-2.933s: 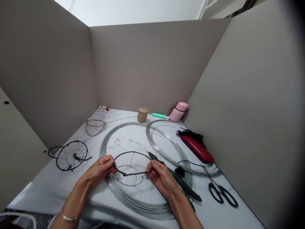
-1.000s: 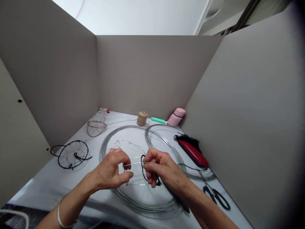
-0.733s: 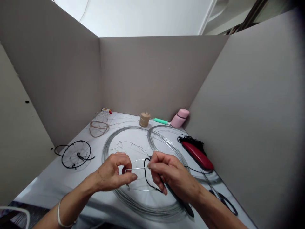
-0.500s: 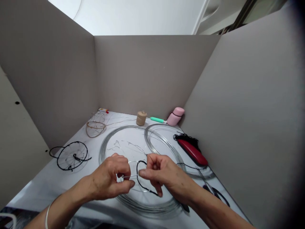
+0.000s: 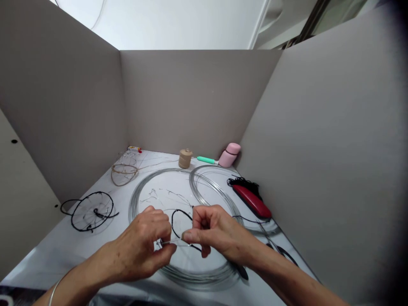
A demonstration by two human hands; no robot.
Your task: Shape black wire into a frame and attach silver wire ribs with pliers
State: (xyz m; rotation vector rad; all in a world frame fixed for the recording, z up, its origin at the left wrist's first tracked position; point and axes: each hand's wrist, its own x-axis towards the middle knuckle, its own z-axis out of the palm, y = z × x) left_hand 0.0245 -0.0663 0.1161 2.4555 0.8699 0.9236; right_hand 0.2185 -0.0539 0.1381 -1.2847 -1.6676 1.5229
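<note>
Grey partition boards wall in a white counter [image 5: 79,250], and just above its near middle, between the two hands, sits a black wire loop [image 5: 172,222], with a thin silver wire [image 5: 170,242] running across its lower part. Both look light. The loop seems stiff enough to keep its curve yet liable to bend out of round, and the silver strand looks springy, slick and easily kinked, so the surest hold is probably a fingertip pinch right at the crossing. The left hand [image 5: 145,244] is curled nearly shut, thumb and forefinger nipping the silver wire's end. The right hand [image 5: 213,231] is also closed, thumb and forefinger pinching the loop where the strand meets it. A dark tool handle [image 5: 240,272] shows under that wrist, and whether the palm grips it cannot be told. Beneath lie a large coil of silver wire [image 5: 135,199] and a second coil [image 5: 199,189]. Farther out are a black wire frame [image 5: 91,210], a red case [image 5: 251,201], a twine spool [image 5: 185,158] and a pink container [image 5: 230,154]. About three seconds earlier the loop was stretched wide and flat between hands set apart. Now the hands are nearly touching, nearer the camera, and the loop shows narrower.
</note>
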